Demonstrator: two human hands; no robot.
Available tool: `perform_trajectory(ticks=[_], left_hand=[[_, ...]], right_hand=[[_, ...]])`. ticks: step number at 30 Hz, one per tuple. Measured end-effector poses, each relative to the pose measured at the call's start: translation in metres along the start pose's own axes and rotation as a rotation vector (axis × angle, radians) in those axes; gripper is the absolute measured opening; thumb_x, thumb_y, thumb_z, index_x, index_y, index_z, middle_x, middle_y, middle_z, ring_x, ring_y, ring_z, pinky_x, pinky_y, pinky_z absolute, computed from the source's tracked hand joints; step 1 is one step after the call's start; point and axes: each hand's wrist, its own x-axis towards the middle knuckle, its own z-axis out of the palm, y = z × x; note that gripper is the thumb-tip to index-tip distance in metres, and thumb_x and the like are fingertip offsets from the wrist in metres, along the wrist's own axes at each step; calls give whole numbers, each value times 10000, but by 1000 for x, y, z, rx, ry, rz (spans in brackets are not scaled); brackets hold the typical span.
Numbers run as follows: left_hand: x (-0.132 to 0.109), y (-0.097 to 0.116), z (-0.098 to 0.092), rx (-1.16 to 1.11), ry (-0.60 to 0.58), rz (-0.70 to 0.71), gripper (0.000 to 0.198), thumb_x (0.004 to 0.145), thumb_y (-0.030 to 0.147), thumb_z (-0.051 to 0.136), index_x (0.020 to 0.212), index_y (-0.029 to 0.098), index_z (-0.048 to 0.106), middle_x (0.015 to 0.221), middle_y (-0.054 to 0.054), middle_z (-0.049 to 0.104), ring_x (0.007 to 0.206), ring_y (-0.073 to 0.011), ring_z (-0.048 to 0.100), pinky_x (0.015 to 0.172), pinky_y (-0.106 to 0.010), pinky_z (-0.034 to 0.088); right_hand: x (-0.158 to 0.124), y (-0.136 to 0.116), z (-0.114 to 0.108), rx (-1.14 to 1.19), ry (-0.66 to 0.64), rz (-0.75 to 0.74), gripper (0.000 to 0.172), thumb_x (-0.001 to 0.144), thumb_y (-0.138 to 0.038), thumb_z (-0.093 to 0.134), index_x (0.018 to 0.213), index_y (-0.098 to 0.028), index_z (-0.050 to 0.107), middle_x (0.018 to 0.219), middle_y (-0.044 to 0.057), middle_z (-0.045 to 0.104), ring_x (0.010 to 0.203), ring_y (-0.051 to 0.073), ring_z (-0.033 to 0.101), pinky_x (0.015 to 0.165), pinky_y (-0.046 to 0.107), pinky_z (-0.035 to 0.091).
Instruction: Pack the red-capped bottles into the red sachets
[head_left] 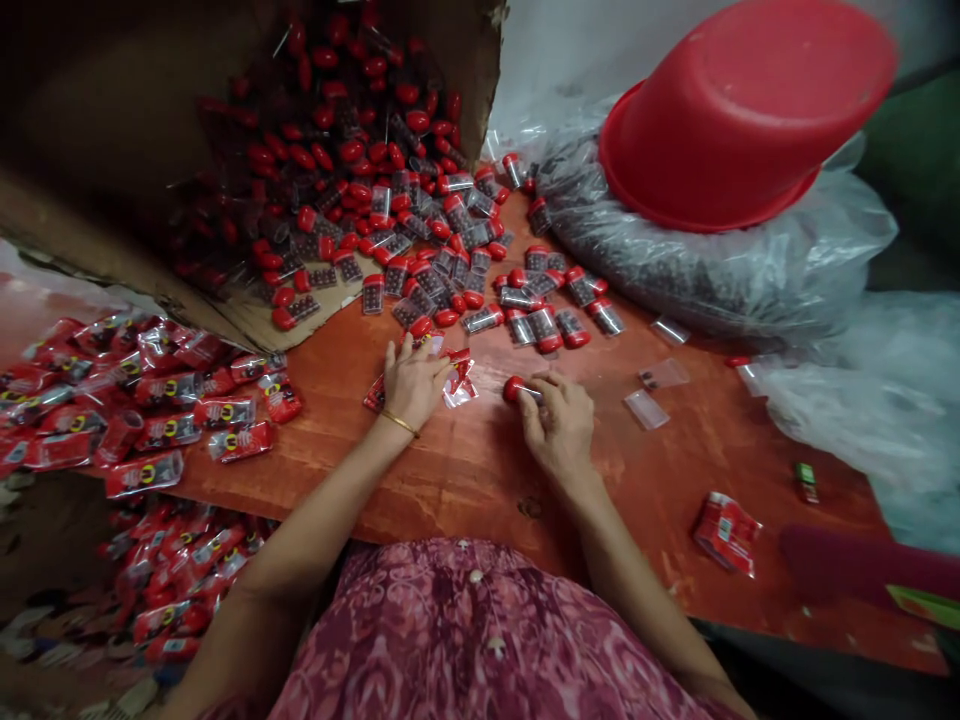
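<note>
My right hand (561,420) grips a small clear container with a red cap (515,389) just above the table. Its cap points left, and my fingers hide most of the clear body. To the left, my left hand (412,385) lies with fingers stretched out over a few flat red printed packets (459,375), partly covering them. Beyond both hands is a loose group of similar red-capped clear containers (544,325) with small dark balls inside.
A tipped cardboard box (90,215) spills more capped containers at the back left. Filled red packets (169,430) are heaped at the left edge. A red tub (735,120) rests upside down on a large plastic bag (675,265). Another red packet (727,535) lies at the right.
</note>
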Motion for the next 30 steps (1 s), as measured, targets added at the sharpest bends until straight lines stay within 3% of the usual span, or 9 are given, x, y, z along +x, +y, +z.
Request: perform_trajectory(ticks=[5,9,12,15,19,23,27,30], left_hand=[[-11,12,-10,-282,115,-42,234,820,310,526,961,247,702,1212,-85,607,1189,-283,492,1026,-522,293],[-19,17,-12,-642,147,-115,221,786,311,570,943,225,700,1103,-80,666,1069,-216,587,943,-348,427],[-19,17,-13,-935,23,-332,303,763,427,583,927,187,667,917,-82,707,781,-182,668,630,-248,512],[-14,17,-14,-1205,-167,-465,348,706,490,625,728,143,632,632,-41,659,504,-124,610,389,-169,376],[-11,20,-11,-1222,-55,-433,305,632,424,706,585,141,604,465,14,562,420,-74,520,385,-148,329],[-16,22,-7,-1086,31,-389,314,650,441,683,552,152,608,481,13,571,452,-77,508,414,-158,353],[-21,24,-10,-1212,-53,-431,397,655,543,638,597,151,615,541,0,597,476,-83,521,417,-166,393],[-22,25,-15,-1312,-121,-478,407,545,532,722,590,144,606,551,10,597,478,-78,525,414,-165,414]], right_hand=[[12,-39,26,660,-202,272,333,822,-474,475,957,-185,569,871,56,644,738,159,584,671,297,484],[24,-52,44,984,-186,416,360,698,-538,588,778,-189,555,683,-12,587,565,105,515,540,236,460],[28,-52,42,999,-197,393,348,697,-532,595,672,-188,544,573,-39,529,484,84,454,487,222,412],[27,-48,36,978,-263,360,356,723,-530,573,644,-184,546,510,-48,497,435,78,424,446,216,360],[26,-44,35,964,-275,367,389,737,-548,550,594,-189,506,449,-59,451,403,71,385,431,211,316],[26,-45,38,949,-253,378,438,724,-589,539,549,-199,442,446,-65,403,404,67,337,416,211,277],[24,-48,39,939,-276,321,440,732,-605,522,574,-203,442,468,-63,399,423,73,333,425,216,277],[19,-46,36,890,-316,257,429,761,-595,493,588,-207,438,480,-60,402,437,80,344,444,221,303]])
